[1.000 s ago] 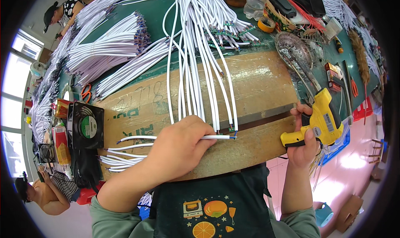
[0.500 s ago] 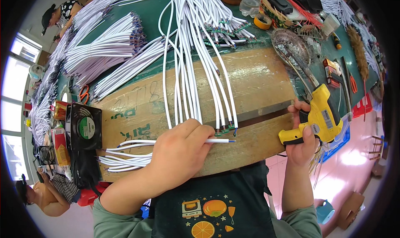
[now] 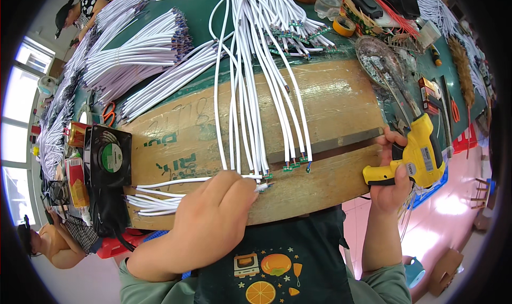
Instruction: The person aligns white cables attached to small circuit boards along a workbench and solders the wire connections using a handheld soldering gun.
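My left hand (image 3: 216,216) is closed over the near part of the cardboard-covered board (image 3: 330,96), fingertips pinching a white cable (image 3: 263,187) whose stripped end points right. Just above the fingers, another white cable (image 3: 250,176) ends at a small green circuit board (image 3: 269,176). Farther right, several hanging cables end in similar green boards (image 3: 292,167). My right hand (image 3: 392,195) grips a yellow and black soldering gun (image 3: 421,152) at the board's right end. Its metal tip reaches up toward a round, soiled metal dish (image 3: 376,53). Loose white cables (image 3: 157,204) lie left of my left hand.
A black fan (image 3: 109,157) stands at the board's left end. Bundles of white cables (image 3: 133,59) cover the green table behind it, near orange-handled scissors (image 3: 109,114). At the far right are a tape roll (image 3: 344,26) and a plastic bottle (image 3: 328,3). Two people are on the left.
My left hand has shifted left and nearer, drawing back the pinched cable's end. Another cable with its green board now shows above the fingers. The soldering gun stays in my right hand.
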